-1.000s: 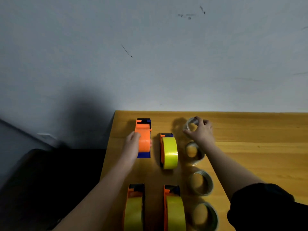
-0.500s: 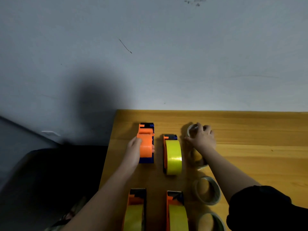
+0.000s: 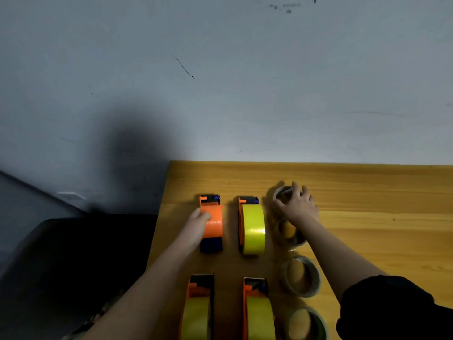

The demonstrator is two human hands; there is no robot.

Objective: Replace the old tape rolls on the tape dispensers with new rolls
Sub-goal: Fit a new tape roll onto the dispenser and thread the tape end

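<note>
A wooden table fills the lower right of the frame, pushed against a grey wall. Four tape dispensers stand on it in two rows. In the far row, the left dispenser shows a bare orange hub on a blue base with no yellow roll on it. The left hand grips it from its left side, thumb lying over the orange top and the fingers hidden behind the body. Just to its right stands a dispenser loaded with a yellow tape roll. In the near row, at the bottom edge of the frame, two more loaded dispensers sit side by side: one on the left and one on the right.

To the right of the dispensers, four clear tape rolls lie flat in a column. The right hand reaches over the farthest roll, fingers curled around its rim and touching it. The second roll lies partly under the wrist. The third roll and the nearest roll lie below it. A black sleeve covers the right upper arm at the lower right corner.
</note>
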